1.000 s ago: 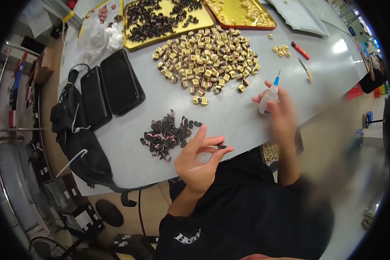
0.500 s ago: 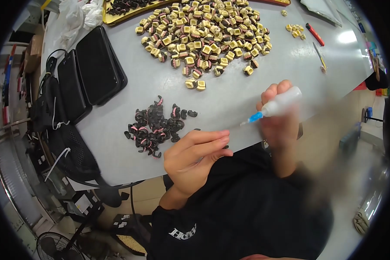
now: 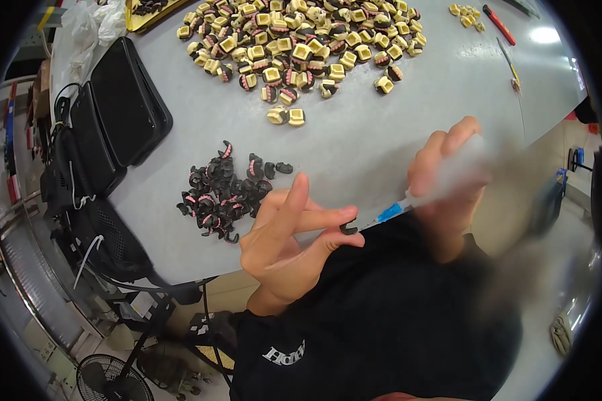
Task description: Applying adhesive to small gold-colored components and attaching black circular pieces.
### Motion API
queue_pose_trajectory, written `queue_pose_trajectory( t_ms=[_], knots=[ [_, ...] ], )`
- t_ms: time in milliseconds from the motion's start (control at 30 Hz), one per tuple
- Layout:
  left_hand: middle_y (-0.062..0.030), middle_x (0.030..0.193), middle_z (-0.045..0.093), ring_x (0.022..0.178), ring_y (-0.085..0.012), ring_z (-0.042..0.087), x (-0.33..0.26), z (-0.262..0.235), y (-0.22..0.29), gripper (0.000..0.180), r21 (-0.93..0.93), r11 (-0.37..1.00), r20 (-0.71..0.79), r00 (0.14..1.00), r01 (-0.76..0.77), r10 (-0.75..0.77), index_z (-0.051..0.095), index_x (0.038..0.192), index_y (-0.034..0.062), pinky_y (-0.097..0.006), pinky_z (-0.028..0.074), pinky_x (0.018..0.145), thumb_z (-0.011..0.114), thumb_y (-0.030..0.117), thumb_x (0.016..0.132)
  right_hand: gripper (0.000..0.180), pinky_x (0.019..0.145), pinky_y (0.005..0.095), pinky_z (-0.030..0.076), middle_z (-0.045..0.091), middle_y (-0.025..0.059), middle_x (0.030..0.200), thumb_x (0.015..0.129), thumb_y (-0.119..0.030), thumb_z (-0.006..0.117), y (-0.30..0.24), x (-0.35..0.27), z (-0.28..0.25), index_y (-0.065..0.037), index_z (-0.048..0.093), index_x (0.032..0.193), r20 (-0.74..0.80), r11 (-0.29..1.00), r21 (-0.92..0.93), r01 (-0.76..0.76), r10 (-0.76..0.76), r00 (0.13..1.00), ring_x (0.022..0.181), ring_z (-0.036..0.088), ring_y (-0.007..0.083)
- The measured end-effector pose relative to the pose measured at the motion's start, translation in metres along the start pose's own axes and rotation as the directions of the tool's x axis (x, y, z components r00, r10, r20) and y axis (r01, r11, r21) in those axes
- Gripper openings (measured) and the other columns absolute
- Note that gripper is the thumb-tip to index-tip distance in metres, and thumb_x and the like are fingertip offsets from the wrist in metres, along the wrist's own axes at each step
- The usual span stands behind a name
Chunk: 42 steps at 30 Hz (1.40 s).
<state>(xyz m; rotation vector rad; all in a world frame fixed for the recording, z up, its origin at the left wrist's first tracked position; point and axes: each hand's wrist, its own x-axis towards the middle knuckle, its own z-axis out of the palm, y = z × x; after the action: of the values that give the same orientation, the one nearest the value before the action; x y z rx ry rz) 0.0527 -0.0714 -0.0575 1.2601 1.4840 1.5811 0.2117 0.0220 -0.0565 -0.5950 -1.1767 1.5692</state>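
Between the thumb and index finger of my left hand (image 3: 281,250) is a small black curved piece (image 3: 347,228), its other fingers raised or partly bent. My right hand (image 3: 435,170) is wrapped round a whitish translucent squeeze bottle (image 3: 458,167), blurred by motion. From the bottle, a thin needle tip with a blue hub (image 3: 389,212) points down-left, its end at or very near the black piece. Whether any liquid comes out is too small to tell. Left of my left hand lies a heap of similar black curved pieces (image 3: 214,194), some with pink toothed edges.
A large heap of cream, pink and black pieces (image 3: 294,53) covers the table's far middle. At the left lie a black two-part case (image 3: 127,100) and a black mesh bag (image 3: 110,230). A red cutter (image 3: 499,25) and a thin pointed tool (image 3: 508,63) lie far right.
The needle tip has come down-left to the black piece in my left hand. My left index finger or another finger has lifted, and the piece now shows. The whole view has shifted slightly.
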Motion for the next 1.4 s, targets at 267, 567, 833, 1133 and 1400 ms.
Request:
queue_pose_trajectory(
  t_ms=[267, 567, 833, 1133, 1400],
  knots=[
    [-0.0078, 0.079, 0.07, 0.067, -0.012, 0.048, 0.003, 0.002, -0.005, 0.069, 0.071, 0.996, 0.05, 0.998, -0.045, 0.042, 0.047, 0.119, -0.0139, -0.023, 0.044, 0.064, 0.078, -0.003, 0.058, 0.043, 0.036, 0.0154, 0.029, 0.063, 0.0166, 0.066, 0.091, -0.045, 0.047, 0.006, -0.002, 0.0, -0.003, 0.04, 0.096, 0.013, 0.99, -0.138, 0.02, -0.019, 1.0, 0.037, 0.032, 0.0018],
    [-0.0074, 0.08, 0.07, 0.068, -0.0116, 0.048, 0.002, 0.001, -0.008, 0.07, 0.063, 0.997, 0.058, 0.997, -0.049, 0.045, 0.048, 0.119, -0.0136, -0.022, 0.044, 0.064, 0.079, -0.001, 0.058, 0.046, 0.036, 0.0152, 0.029, 0.063, 0.0163, 0.066, 0.09, -0.047, 0.048, 0.007, -0.004, 0.002, -0.002, 0.04, 0.095, -0.019, 0.99, -0.141, -0.008, 0.005, 1.0, 0.037, 0.032, 0.0017],
    [-0.0072, 0.08, 0.07, 0.068, -0.0112, 0.049, 0.001, 0.0, -0.009, 0.069, 0.072, 0.996, 0.066, 0.997, -0.05, 0.045, 0.048, 0.119, -0.0136, -0.022, 0.044, 0.065, 0.079, -0.001, 0.058, 0.047, 0.036, 0.0151, 0.029, 0.063, 0.0163, 0.065, 0.089, -0.048, 0.049, 0.006, -0.005, 0.003, -0.002, 0.04, 0.094, -0.031, 0.984, -0.179, -0.013, 0.008, 0.999, 0.037, 0.032, 0.0016],
    [-0.0073, 0.079, 0.07, 0.069, -0.0111, 0.049, 0.001, 0.001, -0.012, 0.07, 0.062, 0.995, 0.062, 0.995, -0.077, 0.073, 0.049, 0.118, -0.0133, -0.022, 0.044, 0.064, 0.079, -0.001, 0.057, 0.047, 0.036, 0.0149, 0.029, 0.063, 0.016, 0.065, 0.09, -0.048, 0.048, 0.01, -0.007, 0.002, -0.002, 0.04, 0.094, -0.02, 0.984, -0.179, 0.011, -0.015, 1.0, 0.036, 0.031, 0.001],
    [-0.0077, 0.079, 0.07, 0.069, -0.0111, 0.049, 0.001, 0.001, -0.013, 0.07, 0.064, 0.994, 0.073, 0.994, -0.085, 0.081, 0.049, 0.118, -0.0134, -0.022, 0.045, 0.062, 0.079, -0.002, 0.056, 0.046, 0.036, 0.0148, 0.029, 0.063, 0.016, 0.064, 0.09, -0.047, 0.047, 0.012, -0.006, -0.001, -0.001, 0.04, 0.094, -0.005, 0.985, -0.169, 0.031, -0.033, 0.999, 0.036, 0.031, 0.001]
  ],
)
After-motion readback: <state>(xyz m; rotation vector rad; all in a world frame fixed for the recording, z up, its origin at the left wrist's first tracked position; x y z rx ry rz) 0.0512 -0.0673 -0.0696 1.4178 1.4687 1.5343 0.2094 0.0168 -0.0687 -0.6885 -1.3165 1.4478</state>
